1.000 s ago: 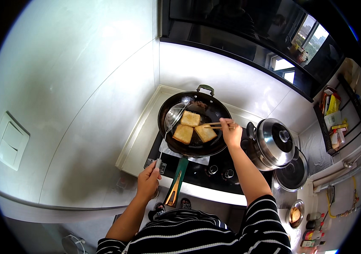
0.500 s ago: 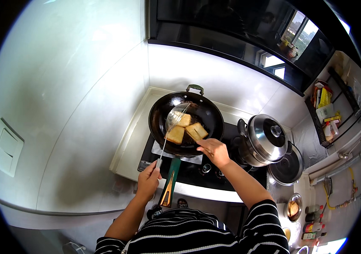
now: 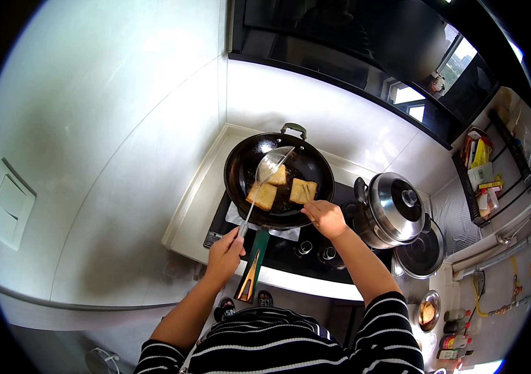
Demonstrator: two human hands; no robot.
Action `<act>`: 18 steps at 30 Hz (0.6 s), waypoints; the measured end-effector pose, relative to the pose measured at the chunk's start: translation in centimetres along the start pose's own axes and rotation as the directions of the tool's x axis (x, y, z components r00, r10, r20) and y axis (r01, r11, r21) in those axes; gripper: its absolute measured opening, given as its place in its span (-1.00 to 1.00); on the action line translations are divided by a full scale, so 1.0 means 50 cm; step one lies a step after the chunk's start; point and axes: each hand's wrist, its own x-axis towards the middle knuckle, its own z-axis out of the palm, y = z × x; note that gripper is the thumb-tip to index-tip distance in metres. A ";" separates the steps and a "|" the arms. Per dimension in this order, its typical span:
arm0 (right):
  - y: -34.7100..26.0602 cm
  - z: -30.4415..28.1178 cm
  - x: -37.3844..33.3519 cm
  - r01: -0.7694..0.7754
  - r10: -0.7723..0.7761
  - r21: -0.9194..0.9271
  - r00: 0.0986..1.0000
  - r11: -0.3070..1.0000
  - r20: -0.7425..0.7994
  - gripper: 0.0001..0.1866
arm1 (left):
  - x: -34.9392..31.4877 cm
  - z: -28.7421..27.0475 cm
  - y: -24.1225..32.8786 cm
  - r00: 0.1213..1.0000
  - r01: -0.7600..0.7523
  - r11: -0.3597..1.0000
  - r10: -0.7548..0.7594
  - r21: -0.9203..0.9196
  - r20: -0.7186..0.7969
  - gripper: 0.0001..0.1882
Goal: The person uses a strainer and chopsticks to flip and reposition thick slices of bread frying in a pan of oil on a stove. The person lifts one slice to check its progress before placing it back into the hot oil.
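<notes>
In a dark wok point(image 3: 238, 163) lie three golden, square slices that look like fried bread, one at the right point(image 3: 298, 193), one at the lower left point(image 3: 263, 197) and one behind point(image 3: 278, 175). My left hand point(image 3: 226, 254) is closed round the handle of a wire skimmer point(image 3: 271, 164). Its mesh bowl hangs over the left part of the wok, overlapping the rear slice in view. My right hand point(image 3: 326, 219) pinches what look like thin chopsticks point(image 3: 306, 191). Their tips show over the right slice; my fingers hide most of their length.
The wok's green handle point(image 3: 253, 265) points toward me over the black stove point(image 3: 290, 255). Right of it stands a lidded steel pot point(image 3: 385, 212), with a dark round lid or pan point(image 3: 420, 252) beside it. A bowl of browned food point(image 3: 428, 310) and several bottles point(image 3: 456, 327) sit farther right.
The right slice now lies a little apart from the other two. The skimmer's bowl is tilted slightly differently. The whole view has shifted a little.
</notes>
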 end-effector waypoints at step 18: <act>-0.071 -0.042 -0.002 -0.070 0.078 0.301 0.997 0.951 -0.015 -0.80 | 0.032 0.041 0.025 0.997 0.073 0.997 -0.074 0.031 0.014 -0.63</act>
